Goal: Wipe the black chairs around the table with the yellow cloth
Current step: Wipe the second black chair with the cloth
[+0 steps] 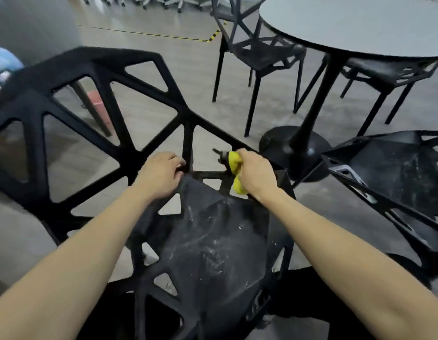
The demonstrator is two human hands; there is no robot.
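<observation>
At the seat-back joint of the near chair (144, 133) | right hand (256, 175) fingers curled around bunched yellow cloth (235, 165) | left hand (161, 175) fingers curled, steadying strut | advice: press cloth along each bar, then dusty seat.

Floor (149, 52): we see grey, smooth, faintly glossy flooring carrying everything here.
Tape line (164, 35): yellow-and-black striped, lying on the floor at the far side, bending near the far chair.
Surface (360, 23): round and grey, on a black pedestal whose domed base (281, 146) sits on the floor.
Near chair (208, 241): black lattice, standing on the floor closest to us, seat dusty.
Far chair (259, 52): black, four legs on the floor, beside the surface.
Right chairs: one tucked under the surface (384, 72), one nearer us (394, 168).
</observation>
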